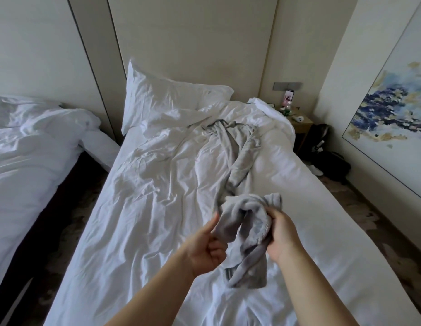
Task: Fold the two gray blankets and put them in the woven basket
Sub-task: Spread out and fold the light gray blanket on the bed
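Observation:
A fluffy gray blanket (248, 234) hangs bunched above the white bed (138, 208), its lower end trailing onto the sheet. My right hand (283, 234) grips its right side. My left hand (208, 245) pinches its left edge between thumb and fingers. A second, thinner gray blanket (237, 149) lies crumpled in a long strip across the middle of the bed, running toward the pillow. No woven basket is in view.
A white pillow (167, 100) leans against the headboard wall. A second bed (28, 147) stands to the left across a dark gap. A nightstand (301, 124) with small items and a dark bag (329, 161) sit at the right wall.

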Demonstrator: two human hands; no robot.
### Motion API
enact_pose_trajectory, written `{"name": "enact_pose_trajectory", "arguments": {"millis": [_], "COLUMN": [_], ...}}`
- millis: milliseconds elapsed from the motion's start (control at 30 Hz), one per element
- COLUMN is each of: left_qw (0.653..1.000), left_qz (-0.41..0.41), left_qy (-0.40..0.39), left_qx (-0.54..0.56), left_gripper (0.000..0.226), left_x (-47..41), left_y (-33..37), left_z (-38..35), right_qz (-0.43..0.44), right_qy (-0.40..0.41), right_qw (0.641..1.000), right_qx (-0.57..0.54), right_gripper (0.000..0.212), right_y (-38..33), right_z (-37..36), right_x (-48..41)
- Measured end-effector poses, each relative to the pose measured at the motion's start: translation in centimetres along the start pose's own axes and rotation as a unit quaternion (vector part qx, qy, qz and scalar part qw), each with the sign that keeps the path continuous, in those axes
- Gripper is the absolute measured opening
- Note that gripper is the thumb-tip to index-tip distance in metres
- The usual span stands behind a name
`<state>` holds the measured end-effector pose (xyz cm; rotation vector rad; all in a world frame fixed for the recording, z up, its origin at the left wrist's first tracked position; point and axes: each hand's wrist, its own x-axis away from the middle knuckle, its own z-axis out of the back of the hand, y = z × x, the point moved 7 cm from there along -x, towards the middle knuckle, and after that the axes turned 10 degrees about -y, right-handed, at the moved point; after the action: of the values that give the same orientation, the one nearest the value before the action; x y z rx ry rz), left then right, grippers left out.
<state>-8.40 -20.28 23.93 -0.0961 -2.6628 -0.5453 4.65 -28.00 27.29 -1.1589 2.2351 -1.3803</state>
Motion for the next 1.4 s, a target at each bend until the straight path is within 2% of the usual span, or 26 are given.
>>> {"name": "enact_pose_trajectory", "arguments": {"millis": [67, 133, 233, 300, 333, 367, 433, 467, 533, 600, 667, 767, 833, 900, 1033, 1167, 1233, 1300, 1400], "left_qw": [0.998, 0.996, 0.989, 0.978, 0.97, 0.963, 0.958, 0.957, 0.95, 0.943, 0.945, 0.959, 0.958, 0.95, 0.95, 0.96, 0.958, 0.955, 0.956], "left_qz": [-0.001, -0.029, -0.069, -0.086, -0.1, -0.122, -0.195, -0.225, -0.253, -0.227, -0.179, -0.124, -0.108, -0.105, -0.12, -0.11, -0.113, -0.121, -0.131], "left_qy": [0.014, 0.035, 0.015, -0.025, -0.028, -0.015, 0.038, 0.059, 0.087, 0.111, 0.093, 0.04, 0.011, 0.017, 0.036, 0.024, 0.044, 0.062, 0.071], "left_qx": [-0.058, -0.078, -0.126, -0.189, -0.22, -0.24, -0.208, -0.173, -0.16, -0.218, -0.256, -0.251, -0.266, -0.293, -0.285, -0.257, -0.262, -0.263, -0.252], "left_gripper": [0.029, 0.026, 0.042, 0.055, 0.051, 0.043, 0.034, 0.031, 0.022, 0.022, 0.017, 0.016, 0.007, 0.006, 0.008, 0.016, 0.016, 0.02, 0.03], "left_x": [0.4, 0.7, 1.2, 1.4, 1.5, 1.6, 1.7, 1.8, 2.1, 2.1, 1.9, 1.2, 0.9, 1.0, 1.0, 0.8, 0.8, 0.8, 0.7], "left_y": [0.0, 0.7, 2.1, 3.0, 3.5, 4.1, 5.7, 6.4, 7.2, 7.1, 5.9, 3.8, 3.0, 2.8, 3.2, 2.8, 2.9, 3.2, 3.6], "left_z": [0.6, 1.0, 1.1, 0.7, 0.4, 0.1, 0.1, 0.1, -0.3, -0.8, -2.1, -4.1, -5.2, -5.7, -5.4, -5.9, -5.8, -5.7, -5.6], "right_qz": [0.017, 0.016, 0.002, -0.031, -0.053, -0.075, -0.102, -0.094, -0.029, 0.041, 0.105, 0.179, 0.158, 0.121, 0.044, 0.081, 0.098, 0.103, 0.09], "right_qy": [-0.005, -0.008, 0.001, 0.032, 0.058, 0.089, 0.143, 0.157, 0.182, 0.226, 0.243, 0.134, 0.064, 0.048, 0.055, 0.032, 0.003, -0.024, -0.033], "right_qw": [0.999, 0.998, 0.999, 0.999, 0.997, 0.993, 0.984, 0.983, 0.983, 0.972, 0.96, 0.964, 0.945, 0.922, 0.948, 0.939, 0.941, 0.941, 0.929], "right_qx": [-0.037, -0.056, -0.032, -0.011, 0.006, 0.027, 0.036, 0.024, 0.02, 0.057, 0.089, 0.145, 0.278, 0.366, 0.31, 0.334, 0.324, 0.321, 0.357], "right_gripper": [0.053, 0.051, 0.049, 0.042, 0.032, 0.022, 0.028, 0.029, 0.017, 0.021, 0.015, 0.017, 0.026, 0.034, 0.024, 0.054, 0.062, 0.061, 0.048], "right_y": [-0.3, -0.3, 0.0, 0.5, 0.7, 0.8, 0.8, 0.4, -1.5, -3.6, -5.5, -6.6, -5.7, -4.5, -3.7, -4.4, -4.5, -4.5, -4.4], "right_z": [-0.2, -0.3, -0.2, 0.6, 1.0, 1.6, 2.9, 3.2, 3.6, 4.2, 3.6, -0.7, -3.6, -4.1, -2.8, -3.1, -3.6, -4.1, -4.5], "right_x": [-0.1, -0.1, 0.6, 1.2, 1.6, 2.1, 2.7, 3.0, 3.5, 4.2, 4.9, 4.7, 4.6, 4.2, 4.1, 4.1, 3.9, 3.7, 3.7]}}
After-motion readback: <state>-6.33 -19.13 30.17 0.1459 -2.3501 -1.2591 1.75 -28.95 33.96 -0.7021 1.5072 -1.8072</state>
